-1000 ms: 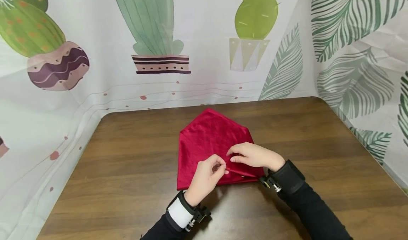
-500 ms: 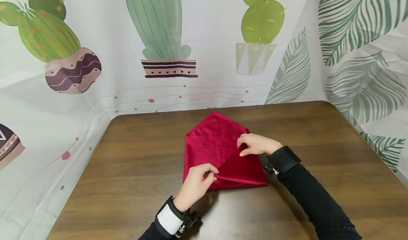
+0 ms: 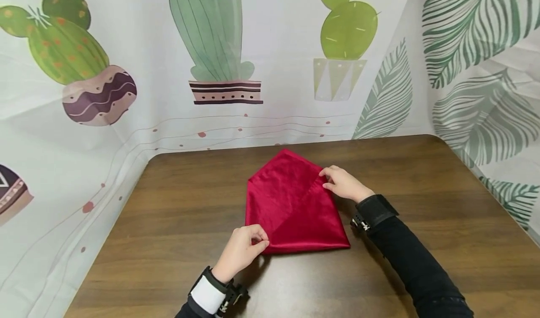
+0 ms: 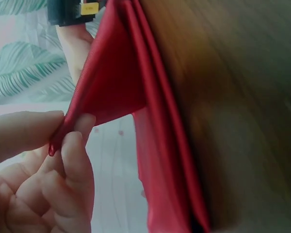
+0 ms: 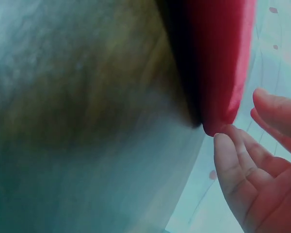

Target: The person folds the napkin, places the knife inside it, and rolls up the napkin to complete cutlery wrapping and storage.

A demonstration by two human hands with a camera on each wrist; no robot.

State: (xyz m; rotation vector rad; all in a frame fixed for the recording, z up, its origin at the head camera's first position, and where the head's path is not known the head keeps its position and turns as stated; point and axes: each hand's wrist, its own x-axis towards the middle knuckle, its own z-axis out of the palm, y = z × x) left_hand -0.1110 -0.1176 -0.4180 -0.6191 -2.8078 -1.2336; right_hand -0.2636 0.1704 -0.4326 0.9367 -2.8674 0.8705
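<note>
A folded red cloth [image 3: 295, 210] with a soft sheen lies on the table, its pointed end toward the wall. At its near left corner my left hand [image 3: 241, 251] pinches a flap between thumb and fingers. The left wrist view shows that flap [image 4: 111, 82] raised off the folded layers beneath. Beside the cloth's far right edge is my right hand [image 3: 346, 183]. In the right wrist view its fingertips [image 5: 223, 141] touch the end of the folded cloth [image 5: 218, 73], while the thumb stands apart from it.
The cloth rests on a brown wooden table [image 3: 185, 205] with rounded far corners. Behind and beside the table hangs a white curtain [image 3: 287, 36] printed with cacti and leaves. Black bands with small devices [image 3: 373, 212] sit on both wrists.
The left hand has moved left and nearer, drawing the flap across the cloth's near left part. The right hand has moved to the far right edge. The head view has shifted slightly.
</note>
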